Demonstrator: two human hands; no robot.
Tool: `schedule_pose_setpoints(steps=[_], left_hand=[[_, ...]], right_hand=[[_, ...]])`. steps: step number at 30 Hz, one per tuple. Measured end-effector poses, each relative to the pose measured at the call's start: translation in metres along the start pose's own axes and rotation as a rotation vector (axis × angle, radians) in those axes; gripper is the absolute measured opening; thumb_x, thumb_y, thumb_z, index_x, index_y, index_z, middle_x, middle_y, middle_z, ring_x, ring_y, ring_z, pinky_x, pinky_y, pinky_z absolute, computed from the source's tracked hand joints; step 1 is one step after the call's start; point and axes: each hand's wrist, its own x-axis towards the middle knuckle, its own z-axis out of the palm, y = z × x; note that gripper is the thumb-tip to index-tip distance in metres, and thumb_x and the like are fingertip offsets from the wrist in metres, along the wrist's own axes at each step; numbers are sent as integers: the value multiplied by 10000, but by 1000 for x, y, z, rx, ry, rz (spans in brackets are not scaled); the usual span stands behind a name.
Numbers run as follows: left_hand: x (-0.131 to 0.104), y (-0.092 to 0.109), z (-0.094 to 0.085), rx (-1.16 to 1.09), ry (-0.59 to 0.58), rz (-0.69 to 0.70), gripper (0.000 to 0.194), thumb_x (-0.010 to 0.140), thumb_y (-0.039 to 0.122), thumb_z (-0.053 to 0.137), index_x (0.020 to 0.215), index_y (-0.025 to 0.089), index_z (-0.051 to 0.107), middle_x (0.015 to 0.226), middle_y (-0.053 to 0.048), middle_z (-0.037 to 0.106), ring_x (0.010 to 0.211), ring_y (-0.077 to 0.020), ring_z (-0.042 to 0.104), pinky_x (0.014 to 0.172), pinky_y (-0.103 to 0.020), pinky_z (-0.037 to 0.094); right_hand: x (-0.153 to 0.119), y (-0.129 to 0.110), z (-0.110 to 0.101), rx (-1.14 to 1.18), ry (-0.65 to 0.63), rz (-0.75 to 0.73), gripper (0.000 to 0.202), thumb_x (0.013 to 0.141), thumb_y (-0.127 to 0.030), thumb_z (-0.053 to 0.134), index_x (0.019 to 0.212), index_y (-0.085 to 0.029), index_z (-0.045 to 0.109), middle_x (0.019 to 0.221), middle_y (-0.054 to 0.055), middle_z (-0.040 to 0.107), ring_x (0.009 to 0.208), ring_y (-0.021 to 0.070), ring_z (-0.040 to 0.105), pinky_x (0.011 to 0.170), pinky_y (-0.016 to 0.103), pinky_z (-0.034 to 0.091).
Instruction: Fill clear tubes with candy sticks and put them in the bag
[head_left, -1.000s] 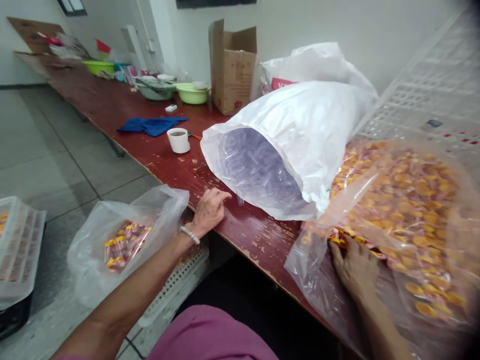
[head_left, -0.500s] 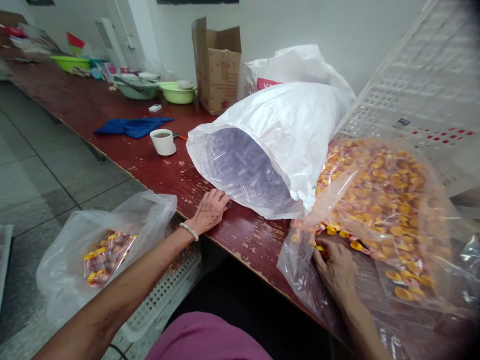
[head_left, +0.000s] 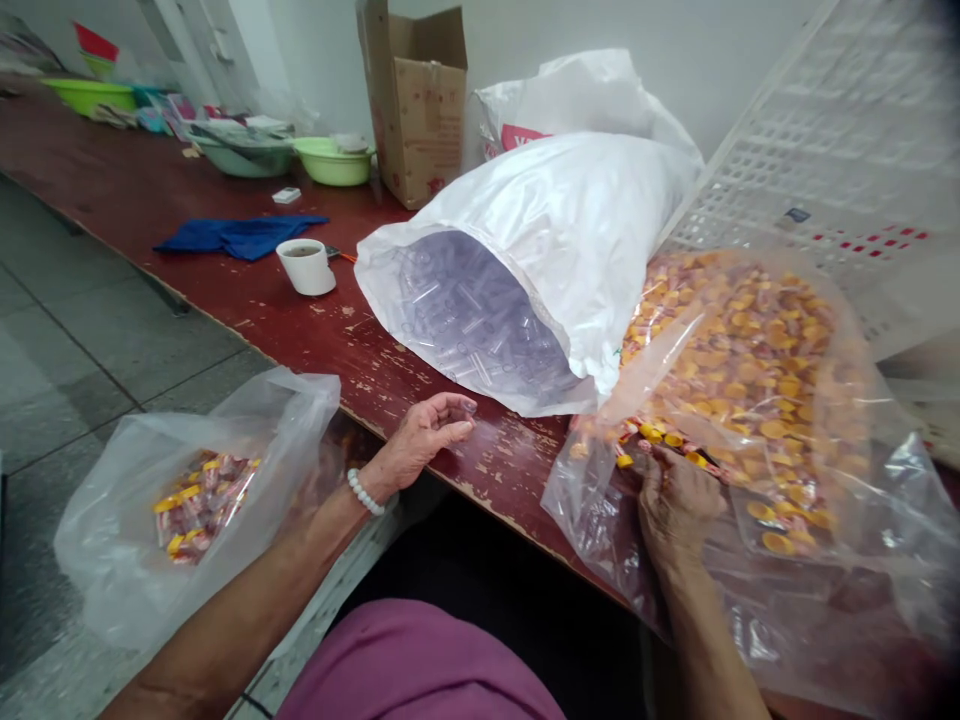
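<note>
At the table's front edge my left hand (head_left: pixel 429 432), with a pale bead bracelet, curls thumb and fingers together; a small clear tube (head_left: pixel 469 408) shows at the fingertips, only partly visible. Just behind it lies a white sack (head_left: pixel 555 220), its mouth facing me, full of clear plastic tubes (head_left: pixel 480 320). My right hand (head_left: pixel 679 505) is at the opening of a clear plastic bag (head_left: pixel 577 500), beside loose yellow-capped pieces (head_left: pixel 651 433). Its fingers are bent inward; what they pinch, if anything, is hidden. Many more yellow pieces (head_left: pixel 750 350) fill the bag.
Low on the left, a plastic bag (head_left: pixel 97 540) holds wrapped yellow-capped tubes (head_left: pixel 202 505). On the red table (head_left: pixel 247 310) are a white cup (head_left: pixel 306 270), a blue cloth (head_left: pixel 244 238), basins (head_left: pixel 334 165) and a cardboard box (head_left: pixel 427 130). A white plastic crate (head_left: pixel 802 170) leans at right.
My left hand has turned and lifted off the tabletop near the sack's mouth, its thumb now showing. My right hand has shifted slightly among the yellow pieces. The view has tilted a little.
</note>
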Motion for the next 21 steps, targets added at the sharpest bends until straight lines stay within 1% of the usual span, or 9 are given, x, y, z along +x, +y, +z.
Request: schedule_pose_setpoints(steps=[3, 5, 7, 8, 10, 12, 14, 18, 21], left_hand=[[-14, 2, 26, -256, -55, -159, 290, 713, 230, 712, 975, 172, 603, 877, -11, 594, 777, -120, 599, 741, -276, 496], [-18, 2, 37, -398, -59, -219, 288, 702, 201, 727, 956, 171, 595, 849, -3, 587, 780, -131, 615, 763, -311, 509], [-19, 1, 45, -491, -59, -226, 274, 698, 174, 731, 931, 163, 587, 801, 0, 592, 755, -134, 625, 741, -304, 510], [-20, 0, 48, -524, -65, -223, 257, 703, 167, 728, 914, 159, 583, 780, 1, 596, 732, -129, 626, 719, -288, 508], [-23, -1, 52, -577, -83, -236, 222, 713, 154, 719, 881, 152, 575, 758, 1, 609, 694, -116, 623, 686, -261, 501], [-30, -4, 57, -603, -106, -280, 196, 718, 144, 714, 848, 144, 568, 776, -9, 632, 711, -121, 633, 701, -267, 507], [-39, -8, 62, -597, -135, -331, 207, 702, 126, 723, 835, 139, 565, 802, -20, 651, 743, -143, 646, 727, -304, 521], [-55, -17, 69, -595, -170, -431, 255, 663, 95, 742, 845, 141, 568, 811, -24, 670, 710, -155, 655, 681, -325, 543], [-55, -20, 66, -666, -84, -462, 218, 672, 111, 733, 808, 150, 566, 788, -18, 681, 721, -164, 671, 704, -330, 548]], right_hand=[[0, -15, -24, 199, 41, 60, 277, 893, -295, 424, 970, -130, 633, 918, 120, 659, 906, 237, 587, 810, 380, 441], [-5, -36, -48, 371, 8, 108, 239, 886, -287, 460, 1009, -153, 615, 948, 98, 640, 922, 213, 582, 840, 370, 445], [-14, -64, -73, 585, -124, 113, 199, 886, -255, 490, 1040, -193, 601, 967, 62, 621, 914, 177, 581, 857, 347, 449], [-19, -78, -83, 696, -205, 78, 193, 891, -228, 487, 1048, -207, 598, 986, 54, 611, 935, 166, 578, 868, 339, 450], [-29, -104, -96, 835, -289, 16, 202, 891, -177, 484, 1046, -221, 604, 1004, 49, 589, 955, 150, 568, 863, 315, 456], [-37, -121, -97, 904, -294, 20, 202, 886, -154, 489, 1034, -220, 609, 996, 47, 577, 947, 140, 567, 838, 294, 467], [-41, -129, -92, 955, -299, 103, 189, 879, -172, 516, 1041, -217, 599, 991, 46, 591, 928, 141, 580, 816, 290, 481], [-37, -127, -87, 1056, -381, 274, 260, 839, -252, 604, 1093, -214, 564, 1006, 50, 649, 881, 153, 626, 785, 306, 512], [-28, -119, -96, 1055, -281, 357, 263, 835, -266, 611, 1088, -214, 565, 1004, 48, 661, 871, 150, 636, 776, 300, 520]])
